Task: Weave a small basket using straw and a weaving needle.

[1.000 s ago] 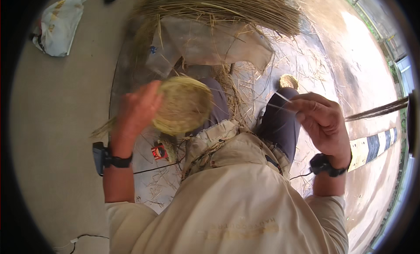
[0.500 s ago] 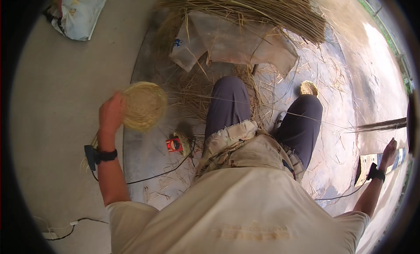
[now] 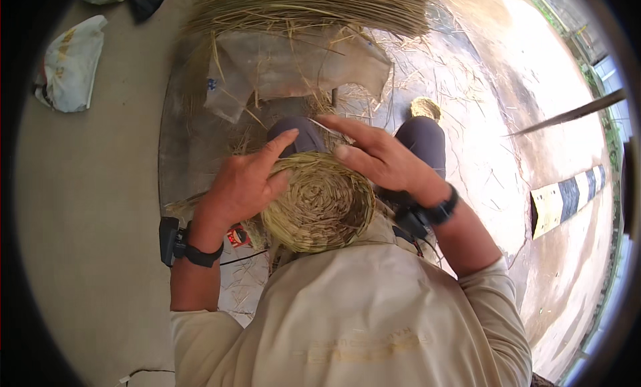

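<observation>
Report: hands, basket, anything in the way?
Left hand holding woven basket by left rim. Right hand at far rim, thin pale sliver beside it. Basket's inside facing camera. Straw bundle beyond, not blocking.

One left hand (image 3: 244,187) and one right hand (image 3: 390,159) are counted. Two wristbands (image 3: 203,256) are worn, one per hand. One basket (image 3: 319,203) is positioned between the hands, one small basket (image 3: 425,109) beyond the right. One straw bundle (image 3: 314,8) is laid beyond both.
</observation>
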The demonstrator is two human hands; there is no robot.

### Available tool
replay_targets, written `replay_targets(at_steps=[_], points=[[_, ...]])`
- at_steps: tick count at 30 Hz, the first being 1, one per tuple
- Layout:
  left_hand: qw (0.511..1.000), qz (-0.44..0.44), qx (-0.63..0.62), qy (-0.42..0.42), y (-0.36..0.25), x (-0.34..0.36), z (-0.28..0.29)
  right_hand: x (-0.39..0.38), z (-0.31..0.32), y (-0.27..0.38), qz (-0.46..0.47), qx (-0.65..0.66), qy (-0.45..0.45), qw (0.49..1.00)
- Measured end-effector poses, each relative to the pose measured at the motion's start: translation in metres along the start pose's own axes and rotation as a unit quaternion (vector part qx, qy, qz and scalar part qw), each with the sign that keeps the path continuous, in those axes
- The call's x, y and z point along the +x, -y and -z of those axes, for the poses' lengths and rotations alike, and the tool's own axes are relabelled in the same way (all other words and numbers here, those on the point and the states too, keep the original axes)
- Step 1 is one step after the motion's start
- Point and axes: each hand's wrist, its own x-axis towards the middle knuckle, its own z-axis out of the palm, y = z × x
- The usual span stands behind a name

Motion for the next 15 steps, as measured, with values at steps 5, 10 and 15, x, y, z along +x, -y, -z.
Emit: replay_targets(at_steps=[5, 10, 15], points=[[0.999, -0.048, 0.009, 0.015, 0.005, 0.004, -0.018, -0.002, -0.004, -0.040, -0.182, 0.141, 0.097, 0.968], [0.998, -0.052, -0.008, 0.019, 0.014, 0.005, -0.025, -0.033, 0.037, -0.034, -0.269, 0.081, 0.180, 0.943], [0.996, -0.084, -0.021, 0.009, 0.014, 0.010, -0.027, -0.044, 0.054, -0.048, -0.232, 0.055, 0.161, 0.958]])
